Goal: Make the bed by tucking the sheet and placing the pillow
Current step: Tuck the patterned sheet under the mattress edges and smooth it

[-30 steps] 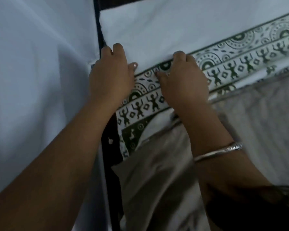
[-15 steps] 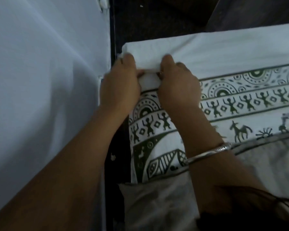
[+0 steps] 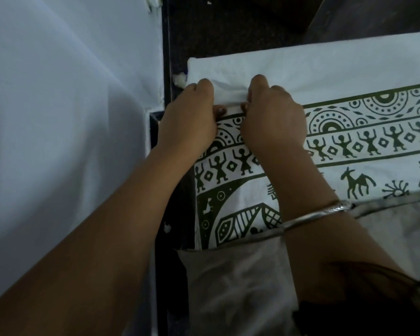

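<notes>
Nearest the camera, a crumpled grey cloth fills the lower middle; whether it is clothing or bedding cannot be told. It covers the near edge of the sheet. A few dark strands of hair cross the lower right corner. Two bare forearms reach forward over the cloth, the right one wearing a silver bangle at the wrist and hiding part of the sheet's pattern. A pale wall runs along the left, with a narrow dark strip between it and the bed. The sheet is white, printed in dark green with dancing figures, animals and circles, and lies flat across the right side; its plain white far edge ends at a corner near the strip. There the left hand and right hand sit close together, fingers curled, each pinching the same small raised fold of white sheet between them. A tiny white tuft lies just beside the corner. Beyond the sheet is a dark surface.
</notes>
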{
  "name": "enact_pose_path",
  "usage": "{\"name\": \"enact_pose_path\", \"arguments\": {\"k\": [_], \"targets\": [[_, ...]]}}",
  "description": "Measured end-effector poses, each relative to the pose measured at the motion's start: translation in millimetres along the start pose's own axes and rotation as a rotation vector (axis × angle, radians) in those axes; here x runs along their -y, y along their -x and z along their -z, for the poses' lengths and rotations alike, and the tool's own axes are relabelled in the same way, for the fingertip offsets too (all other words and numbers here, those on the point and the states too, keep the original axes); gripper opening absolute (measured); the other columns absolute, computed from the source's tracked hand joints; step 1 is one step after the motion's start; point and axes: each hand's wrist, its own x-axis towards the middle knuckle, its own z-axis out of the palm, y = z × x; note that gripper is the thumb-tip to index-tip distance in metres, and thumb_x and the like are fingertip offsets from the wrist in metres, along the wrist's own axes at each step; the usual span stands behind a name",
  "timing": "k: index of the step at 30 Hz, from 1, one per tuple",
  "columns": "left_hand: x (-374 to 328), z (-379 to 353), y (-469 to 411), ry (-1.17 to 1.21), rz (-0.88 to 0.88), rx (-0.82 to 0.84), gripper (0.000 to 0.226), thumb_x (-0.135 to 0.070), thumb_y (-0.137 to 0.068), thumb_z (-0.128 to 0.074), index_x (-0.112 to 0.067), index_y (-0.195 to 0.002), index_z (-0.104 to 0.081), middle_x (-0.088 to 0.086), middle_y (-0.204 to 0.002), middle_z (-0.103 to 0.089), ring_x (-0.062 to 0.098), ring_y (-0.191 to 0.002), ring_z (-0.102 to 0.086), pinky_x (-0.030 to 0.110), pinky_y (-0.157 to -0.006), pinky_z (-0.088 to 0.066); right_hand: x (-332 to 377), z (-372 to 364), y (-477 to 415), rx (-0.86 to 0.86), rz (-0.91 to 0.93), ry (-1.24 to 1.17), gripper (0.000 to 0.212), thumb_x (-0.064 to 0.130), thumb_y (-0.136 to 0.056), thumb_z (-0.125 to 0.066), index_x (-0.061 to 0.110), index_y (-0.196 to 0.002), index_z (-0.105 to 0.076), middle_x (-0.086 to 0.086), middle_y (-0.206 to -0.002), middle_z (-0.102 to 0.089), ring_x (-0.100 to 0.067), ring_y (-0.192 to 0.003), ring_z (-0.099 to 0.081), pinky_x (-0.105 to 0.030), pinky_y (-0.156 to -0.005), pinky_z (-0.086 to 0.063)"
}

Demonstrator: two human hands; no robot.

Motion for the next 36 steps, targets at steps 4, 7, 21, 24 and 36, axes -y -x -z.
{"name": "enact_pose_path", "arguments": {"k": [4, 7, 21, 24, 36], "targets": [[5.9, 5.7, -7.9, -0.054, -0.037, -0.141, 0.017, -0.021, -0.095, -0.045, -0.006, -0.101, -0.049, 0.013, -0.095, -0.057, 0.018, -0.075, -0.047, 0.031, -0.062, -0.033, 11.8, 1.2, -11.1, -0.091, 0.045, -0.030, 0.028, 0.009, -0.092, -0.046, 0.013, -0.119, -0.045, -0.009, -0.100, -0.053, -0.020, -0.077, -0.045, -0.032, -0.064, -0.033], [13.5, 10.4, -20.5, -0.079, 0.053, -0.195, 0.020, -0.023, -0.096, -0.041, -0.006, -0.101, -0.048, 0.016, -0.102, -0.057, 0.025, -0.080, -0.050, 0.033, -0.063, -0.031, 19.0, 1.3, -21.1, -0.139, 0.120, -0.074, 0.026, 0.010, -0.094, -0.043, 0.013, -0.120, -0.046, -0.009, -0.105, -0.055, -0.023, -0.087, -0.054, -0.030, -0.066, -0.033], [-2.0, -1.3, -1.9, 0.056, -0.011, -0.047, 0.019, -0.022, -0.092, -0.052, -0.018, -0.083, -0.036, -0.005, -0.081, -0.038, 0.008, -0.064, -0.035, 0.022, -0.051, -0.022, -8.7, 3.9, 11.4, -0.019, -0.011, -0.088, 0.048, 0.030, -0.086, -0.063, 0.021, -0.129, -0.043, -0.012, -0.127, -0.042, -0.030, -0.111, -0.042, -0.029, -0.083, -0.027], [-6.0, -1.5, -1.7, -0.024, -0.030, -0.103, 0.011, -0.014, -0.091, -0.048, -0.015, -0.084, -0.039, -0.001, -0.082, -0.038, 0.011, -0.064, -0.035, 0.022, -0.048, -0.016, -3.0, -3.0, 7.9, -0.115, -0.007, 0.009, 0.032, 0.024, -0.090, -0.057, 0.017, -0.121, -0.048, -0.012, -0.120, -0.047, -0.030, -0.104, -0.045, -0.029, -0.075, -0.028], [-45.9, 4.8, -3.9, -0.021, -0.100, -0.201, 0.014, -0.011, -0.093, -0.043, -0.005, -0.101, -0.053, 0.015, -0.101, -0.057, 0.029, -0.088, -0.051, 0.036, -0.067, -0.037, -22.2, -0.7, 9.7, -0.269, 0.104, 0.040, 0.032, 0.013, -0.090, -0.044, 0.015, -0.121, -0.050, -0.014, -0.117, -0.051, -0.031, -0.099, -0.047, -0.034, -0.076, -0.030]]}}
